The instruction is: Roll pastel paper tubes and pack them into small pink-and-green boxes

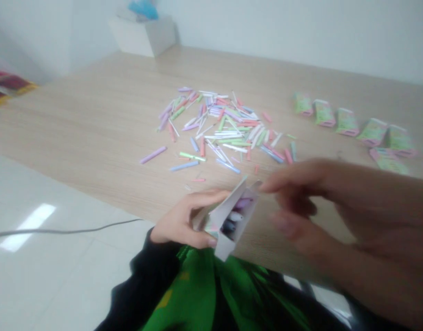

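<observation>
My left hand [184, 225] is closed around a small white-lined cardboard box [228, 243], tilted above the table's near edge. Its end flaps stand open. Inside show purple, white and dark rounded ends of slim stick-like things [237, 216]. To the right of the box, my right hand [322, 211] hovers with thumb and index finger apart and nothing visible between them. The index fingertip is at or very near a raised flap; contact cannot be made out. Beyond the box lies a loose heap of slim pastel sticks [228, 131] in purple, green, pink, blue and white.
Several small green-and-pink boxes [347, 122] lie in a slanting row at the right. A white box [142, 34] with something blue on top stands at the back left of the wooden table [94, 105]. A cable [94, 229] runs at the left, over the floor.
</observation>
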A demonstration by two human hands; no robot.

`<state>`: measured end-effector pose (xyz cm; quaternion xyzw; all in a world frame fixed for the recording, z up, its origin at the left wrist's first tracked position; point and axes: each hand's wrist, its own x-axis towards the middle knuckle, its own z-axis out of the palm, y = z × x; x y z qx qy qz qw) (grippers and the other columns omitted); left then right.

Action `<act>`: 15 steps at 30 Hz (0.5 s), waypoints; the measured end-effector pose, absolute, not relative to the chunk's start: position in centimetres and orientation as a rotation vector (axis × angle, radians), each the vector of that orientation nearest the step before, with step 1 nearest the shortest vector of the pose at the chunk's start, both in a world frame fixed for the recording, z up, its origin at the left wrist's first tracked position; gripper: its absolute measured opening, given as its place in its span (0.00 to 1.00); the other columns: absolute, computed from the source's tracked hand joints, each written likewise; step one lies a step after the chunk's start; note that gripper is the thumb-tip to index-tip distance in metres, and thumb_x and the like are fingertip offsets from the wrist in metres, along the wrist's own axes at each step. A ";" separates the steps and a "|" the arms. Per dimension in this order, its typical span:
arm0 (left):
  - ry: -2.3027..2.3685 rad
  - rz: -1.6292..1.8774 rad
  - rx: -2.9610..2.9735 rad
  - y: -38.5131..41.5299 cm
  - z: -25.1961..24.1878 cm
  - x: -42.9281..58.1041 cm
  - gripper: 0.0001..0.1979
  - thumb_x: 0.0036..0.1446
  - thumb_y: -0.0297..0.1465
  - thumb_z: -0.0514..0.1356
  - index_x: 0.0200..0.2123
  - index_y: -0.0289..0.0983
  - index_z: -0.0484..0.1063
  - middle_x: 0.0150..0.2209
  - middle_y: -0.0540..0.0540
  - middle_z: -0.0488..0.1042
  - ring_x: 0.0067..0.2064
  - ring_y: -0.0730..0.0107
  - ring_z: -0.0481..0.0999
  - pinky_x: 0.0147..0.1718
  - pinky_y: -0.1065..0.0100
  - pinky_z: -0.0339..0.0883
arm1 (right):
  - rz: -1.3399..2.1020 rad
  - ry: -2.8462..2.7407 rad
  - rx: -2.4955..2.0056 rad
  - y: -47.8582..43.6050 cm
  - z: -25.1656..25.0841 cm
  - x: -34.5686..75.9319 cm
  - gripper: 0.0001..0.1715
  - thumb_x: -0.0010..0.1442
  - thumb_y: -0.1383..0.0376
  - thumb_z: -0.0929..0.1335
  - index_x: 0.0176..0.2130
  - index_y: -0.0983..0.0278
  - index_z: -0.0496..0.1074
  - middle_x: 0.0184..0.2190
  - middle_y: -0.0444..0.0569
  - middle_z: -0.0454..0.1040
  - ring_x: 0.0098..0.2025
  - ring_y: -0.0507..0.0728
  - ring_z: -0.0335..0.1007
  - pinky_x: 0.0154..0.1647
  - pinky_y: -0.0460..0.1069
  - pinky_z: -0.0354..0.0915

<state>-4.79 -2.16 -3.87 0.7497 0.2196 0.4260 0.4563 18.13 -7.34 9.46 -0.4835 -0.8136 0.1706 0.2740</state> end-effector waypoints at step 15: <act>0.679 1.177 1.626 -5.0 -3.7 -1.0 0.15 0.71 0.34 0.56 0.55 0.46 0.78 0.55 0.44 0.80 0.56 0.56 0.79 0.59 0.53 0.71 | 0.297 -1.831 -1.328 -10.3 -0.5 18.4 0.17 0.66 0.69 0.66 0.54 0.59 0.70 0.49 0.54 0.79 0.51 0.64 0.79 0.48 0.55 0.76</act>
